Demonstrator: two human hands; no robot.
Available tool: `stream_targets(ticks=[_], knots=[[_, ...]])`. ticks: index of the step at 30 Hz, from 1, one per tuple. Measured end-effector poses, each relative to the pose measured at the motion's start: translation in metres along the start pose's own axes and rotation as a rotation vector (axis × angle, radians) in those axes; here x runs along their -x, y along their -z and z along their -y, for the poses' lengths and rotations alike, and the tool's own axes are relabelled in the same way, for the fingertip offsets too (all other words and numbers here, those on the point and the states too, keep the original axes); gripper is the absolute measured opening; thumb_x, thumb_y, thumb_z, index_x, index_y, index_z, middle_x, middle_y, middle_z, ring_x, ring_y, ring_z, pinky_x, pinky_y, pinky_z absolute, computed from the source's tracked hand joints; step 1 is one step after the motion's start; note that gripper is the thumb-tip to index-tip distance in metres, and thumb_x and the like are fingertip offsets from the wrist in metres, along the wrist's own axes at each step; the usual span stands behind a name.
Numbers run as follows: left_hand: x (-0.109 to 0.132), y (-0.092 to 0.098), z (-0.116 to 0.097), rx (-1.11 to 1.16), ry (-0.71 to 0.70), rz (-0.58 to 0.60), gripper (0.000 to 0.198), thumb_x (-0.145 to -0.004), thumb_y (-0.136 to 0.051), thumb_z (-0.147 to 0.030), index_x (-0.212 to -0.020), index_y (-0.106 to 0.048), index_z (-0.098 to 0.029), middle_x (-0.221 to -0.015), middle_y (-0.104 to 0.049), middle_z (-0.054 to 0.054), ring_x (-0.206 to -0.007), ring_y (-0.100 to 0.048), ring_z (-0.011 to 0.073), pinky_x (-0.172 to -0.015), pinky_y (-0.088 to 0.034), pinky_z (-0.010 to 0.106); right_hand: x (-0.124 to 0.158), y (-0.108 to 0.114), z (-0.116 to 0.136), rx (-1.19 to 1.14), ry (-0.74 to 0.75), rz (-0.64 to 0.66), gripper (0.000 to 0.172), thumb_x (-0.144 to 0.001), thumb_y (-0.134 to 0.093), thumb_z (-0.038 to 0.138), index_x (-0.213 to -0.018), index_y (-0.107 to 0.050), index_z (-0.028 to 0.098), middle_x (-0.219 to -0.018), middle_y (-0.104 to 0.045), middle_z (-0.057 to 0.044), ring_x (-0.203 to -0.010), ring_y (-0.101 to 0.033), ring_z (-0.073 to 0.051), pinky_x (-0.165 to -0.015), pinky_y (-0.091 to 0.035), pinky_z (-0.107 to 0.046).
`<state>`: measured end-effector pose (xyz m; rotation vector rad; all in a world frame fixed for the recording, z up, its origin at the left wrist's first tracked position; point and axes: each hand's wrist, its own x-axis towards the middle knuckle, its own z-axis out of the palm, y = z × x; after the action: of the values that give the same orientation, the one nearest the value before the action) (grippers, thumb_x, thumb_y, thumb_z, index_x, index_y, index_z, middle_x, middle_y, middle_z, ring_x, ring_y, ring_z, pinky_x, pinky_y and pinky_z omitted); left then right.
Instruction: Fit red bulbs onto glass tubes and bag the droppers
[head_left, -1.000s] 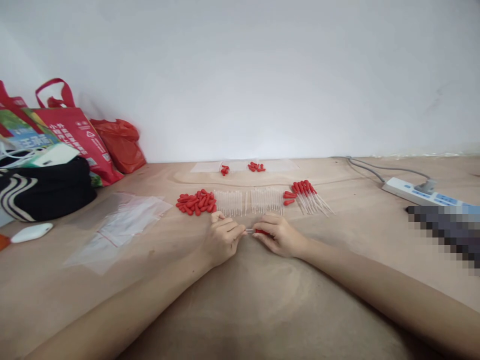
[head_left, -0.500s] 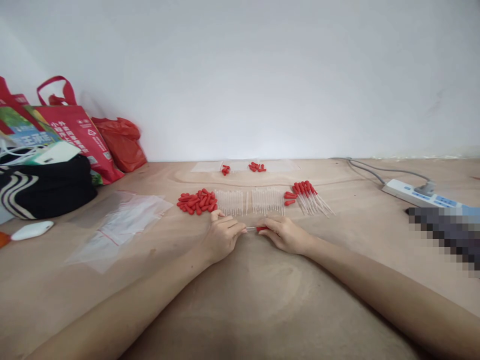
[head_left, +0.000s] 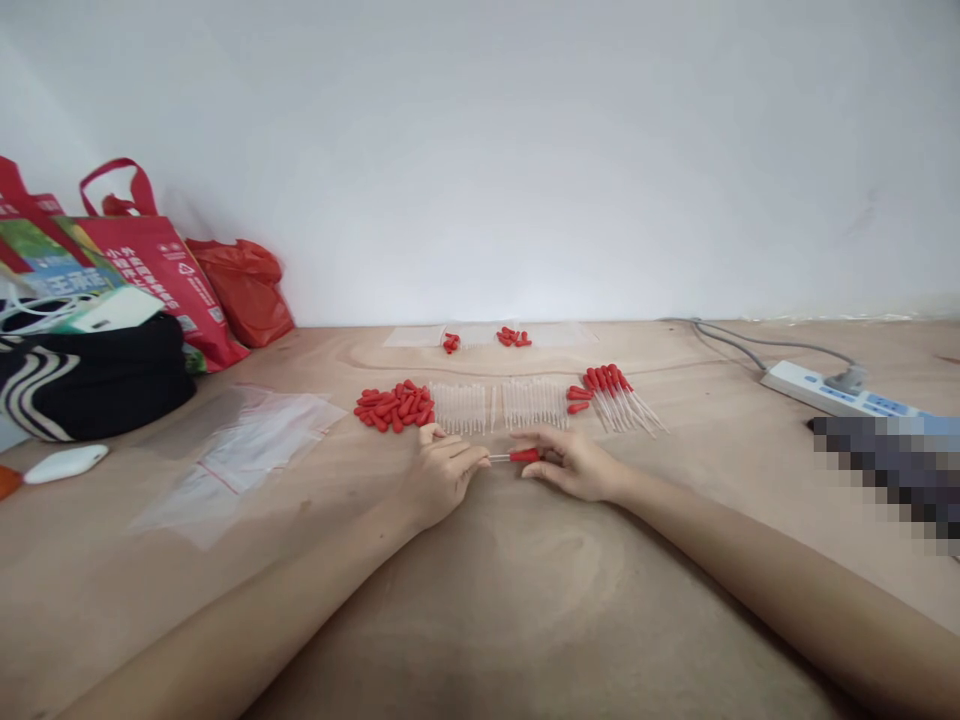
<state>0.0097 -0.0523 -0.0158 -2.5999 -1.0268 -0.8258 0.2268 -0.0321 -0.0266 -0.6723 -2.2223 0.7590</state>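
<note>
My left hand (head_left: 442, 468) and my right hand (head_left: 571, 460) meet low on the wooden table (head_left: 495, 600), each pinching one end of a dropper (head_left: 511, 456). The left fingers hold its clear glass tube. Its red rubber bulb sits at the right fingertips. Just beyond the hands lie a pile of red bulbs (head_left: 394, 404), two rows of clear glass tubes (head_left: 499, 405) and a fan of assembled droppers (head_left: 619, 395) with red bulbs.
Clear plastic bags (head_left: 240, 450) lie at the left, near a white object (head_left: 64, 464), a black striped bag (head_left: 82, 380) and red shopping bags (head_left: 161, 265). A few red bulbs (head_left: 514, 337) rest on plastic by the wall. A power strip (head_left: 840, 392) lies at the right.
My right hand has slid slightly to the right, so the dropper's red bulb now shows between the two hands. The left hand has stayed put.
</note>
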Motion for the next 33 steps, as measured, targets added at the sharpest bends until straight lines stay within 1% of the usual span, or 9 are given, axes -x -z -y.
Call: stream_targets(ticks=[5,8,13,17,19,22,28,30,33], knots=[[0.001,0.000,0.003,0.029,0.038,-0.023,0.027,-0.088,-0.036,-0.022,-0.073,-0.058,-0.017,-0.058,-0.062,-0.002,-0.050,-0.047,0.0098,-0.068,-0.024,0.032,-0.003,-0.006,-0.004,-0.279,-0.196,-0.153,0.021,-0.071,-0.060,0.031,-0.087,-0.056,0.017,-0.069,-0.061,-0.001,-0.060,-0.056,-0.010,-0.057,-0.046,-0.023],[0.001,0.003,0.001,0.067,0.067,-0.042,0.024,-0.088,-0.037,-0.026,-0.084,-0.059,-0.018,-0.067,-0.065,0.000,-0.062,-0.053,0.0124,-0.074,-0.025,0.034,-0.011,0.002,-0.003,-0.365,-0.254,-0.297,0.024,-0.069,-0.060,0.034,-0.085,-0.059,0.016,-0.074,-0.063,-0.003,-0.064,-0.056,-0.011,-0.061,-0.046,-0.025],[0.000,0.006,-0.001,0.086,0.148,-0.036,0.023,-0.087,-0.037,-0.027,-0.098,-0.056,-0.018,-0.091,-0.064,0.005,-0.085,-0.054,0.0169,-0.083,-0.022,0.038,-0.023,0.056,-0.018,-0.306,-0.429,-0.593,0.032,-0.073,-0.053,0.037,-0.095,-0.061,0.016,-0.069,-0.060,0.000,-0.056,-0.051,-0.008,-0.055,-0.043,-0.022],[-0.003,0.002,0.000,0.059,0.181,-0.027,0.018,-0.084,-0.043,-0.027,-0.092,-0.058,-0.019,-0.089,-0.062,0.004,-0.084,-0.053,0.0170,-0.082,-0.023,0.038,-0.022,0.099,-0.045,0.008,-0.608,-0.707,0.028,-0.068,-0.056,0.033,-0.085,-0.063,0.012,-0.065,-0.060,-0.003,-0.054,-0.050,-0.010,-0.049,-0.039,-0.021],[-0.005,-0.002,0.001,0.027,0.212,-0.033,0.016,-0.082,-0.046,-0.027,-0.089,-0.058,-0.020,-0.088,-0.062,0.004,-0.084,-0.053,0.0176,-0.082,-0.022,0.039,-0.019,0.108,-0.059,0.157,-0.674,-0.688,0.025,-0.066,-0.056,0.032,-0.079,-0.063,0.011,-0.065,-0.061,-0.004,-0.053,-0.052,-0.011,-0.049,-0.039,-0.022],[-0.011,-0.010,0.002,-0.026,0.265,-0.043,0.014,-0.080,-0.048,-0.027,-0.087,-0.059,-0.021,-0.090,-0.061,0.004,-0.087,-0.052,0.0191,-0.083,-0.022,0.041,-0.016,0.108,-0.077,0.376,-0.705,-0.645,0.022,-0.066,-0.056,0.032,-0.074,-0.063,0.012,-0.066,-0.063,-0.006,-0.057,-0.055,-0.013,-0.053,-0.040,-0.023],[-0.028,-0.027,0.003,-0.092,0.338,-0.066,0.013,-0.076,-0.048,-0.021,-0.083,-0.059,-0.021,-0.095,-0.059,0.004,-0.092,-0.049,0.0214,-0.085,-0.022,0.043,-0.017,0.099,-0.087,0.681,-0.591,-0.593,0.030,-0.069,-0.054,0.037,-0.083,-0.064,0.013,-0.074,-0.063,-0.007,-0.066,-0.056,-0.016,-0.063,-0.040,-0.027],[-0.036,-0.032,0.003,-0.107,0.398,-0.066,0.011,-0.072,-0.051,-0.020,-0.080,-0.059,-0.021,-0.096,-0.058,0.004,-0.094,-0.048,0.0222,-0.086,-0.022,0.044,-0.019,0.098,-0.084,0.739,-0.511,-0.509,0.028,-0.070,-0.054,0.038,-0.082,-0.065,0.015,-0.073,-0.061,-0.006,-0.069,-0.055,-0.017,-0.065,-0.040,-0.027],[-0.048,-0.038,0.006,-0.142,0.544,-0.046,0.012,-0.068,-0.055,-0.024,-0.078,-0.059,-0.020,-0.096,-0.055,0.006,-0.095,-0.045,0.0245,-0.085,-0.024,0.047,-0.024,0.095,-0.077,0.813,-0.439,-0.288,0.023,-0.072,-0.053,0.036,-0.076,-0.067,0.018,-0.070,-0.060,-0.005,-0.070,-0.053,-0.017,-0.067,-0.039,-0.027]])
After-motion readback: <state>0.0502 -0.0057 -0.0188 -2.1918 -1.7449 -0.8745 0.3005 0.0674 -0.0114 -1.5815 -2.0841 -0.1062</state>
